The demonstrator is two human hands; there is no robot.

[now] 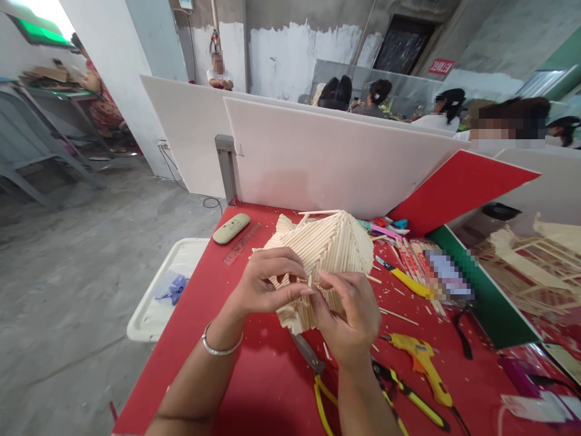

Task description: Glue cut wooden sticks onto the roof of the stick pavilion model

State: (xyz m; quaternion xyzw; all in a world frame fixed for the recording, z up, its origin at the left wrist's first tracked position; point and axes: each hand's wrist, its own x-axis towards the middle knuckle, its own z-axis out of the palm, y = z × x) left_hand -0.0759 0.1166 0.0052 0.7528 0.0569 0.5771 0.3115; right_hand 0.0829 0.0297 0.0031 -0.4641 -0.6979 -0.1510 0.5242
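Observation:
A model built from rows of pale wooden sticks [324, 242], with ridged, roof-like slopes, rests on the red table. Over its near side, my left hand [270, 281] and my right hand [351, 309] meet with thumbs and forefingers pinched together. Between these fingertips stands a short wooden stick [310, 281], whose lower end is hidden. Both hands seem to grip it. Yellow-handled pliers [313, 363] lie beneath my right wrist. Right of that hand is a yellow glue gun [420, 360].
A yellow utility knife [403, 278], loose sticks and cutters [411, 393] lie at the right. Near the left edge are a glasses case [231, 229] and a clear ruler [242, 244]. White boards [336, 163] wall off the back; a green board [488, 290] stands right. Several people sit beyond.

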